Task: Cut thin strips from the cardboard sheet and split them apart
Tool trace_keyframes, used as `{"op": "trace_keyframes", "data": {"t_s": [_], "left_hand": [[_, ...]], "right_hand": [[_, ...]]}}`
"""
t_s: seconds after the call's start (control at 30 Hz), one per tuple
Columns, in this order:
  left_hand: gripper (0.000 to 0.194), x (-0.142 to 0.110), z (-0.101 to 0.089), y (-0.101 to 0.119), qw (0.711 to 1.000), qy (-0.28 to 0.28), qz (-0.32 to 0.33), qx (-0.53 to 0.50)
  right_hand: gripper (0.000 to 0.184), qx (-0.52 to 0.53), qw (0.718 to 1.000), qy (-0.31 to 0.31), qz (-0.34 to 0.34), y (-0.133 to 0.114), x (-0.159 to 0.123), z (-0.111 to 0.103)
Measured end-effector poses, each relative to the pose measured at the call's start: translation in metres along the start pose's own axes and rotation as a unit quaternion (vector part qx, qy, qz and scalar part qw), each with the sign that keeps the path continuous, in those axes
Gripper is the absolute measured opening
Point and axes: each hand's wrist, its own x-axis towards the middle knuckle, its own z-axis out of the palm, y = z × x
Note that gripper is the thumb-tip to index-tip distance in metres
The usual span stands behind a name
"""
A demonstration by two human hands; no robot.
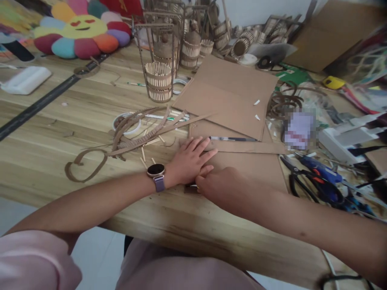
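Note:
My left hand (189,161) lies flat with fingers spread, pressing on the near cardboard sheet (250,165) at its left side. Close against it, my right hand (216,183) is closed in a pinch at the sheet's near left corner. A small dark, shiny edge shows beside the right fingertips, but what they hold is mostly hidden. Just beyond the left fingertips, a pen (232,139) rests along a narrow cardboard strip (256,147). A second cardboard sheet (229,92) overlaps the far side. Curled cardboard strips (139,137) and loose matchsticks (151,141) lie left of the left hand.
A small stick-walled basket in a frame (159,82) stands at the back, with several similar pieces (242,44) behind. Black-handled scissors (296,175) and a blue glue gun (322,169) lie to the right. A flower cushion (81,30) sits back left. The table's front edge runs below my arms.

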Motion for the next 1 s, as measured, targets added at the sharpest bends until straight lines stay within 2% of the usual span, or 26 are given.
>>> {"op": "trace_keyframes", "data": {"t_s": [0.13,0.33,0.6,0.73,0.87,1.0], "left_hand": [[0.052,0.000,0.000,0.001,1.000,0.005,-0.001,-0.002],[0.053,0.000,0.000,0.001,1.000,0.000,-0.005,-0.002],[0.053,0.000,0.001,0.000,1.000,-0.001,-0.004,-0.004],[0.053,0.001,-0.002,0.001,1.000,-0.006,-0.003,-0.004],[0.054,0.002,-0.004,0.002,1.000,-0.017,-0.009,-0.003],[0.055,0.002,-0.004,0.002,1.000,-0.021,-0.008,-0.004]], "right_hand": [[0.040,-0.006,1.000,-0.012,0.010,-0.002,-0.001,0.001],[0.035,-0.021,0.999,0.038,-0.006,0.000,-0.001,0.015],[0.030,0.001,0.999,0.047,-0.003,0.002,0.001,0.023],[0.030,0.001,0.999,0.046,-0.004,0.000,0.001,0.018],[0.035,0.016,1.000,0.018,0.009,-0.003,0.000,0.008],[0.031,0.043,0.999,-0.008,0.022,-0.007,0.001,-0.002]]}}
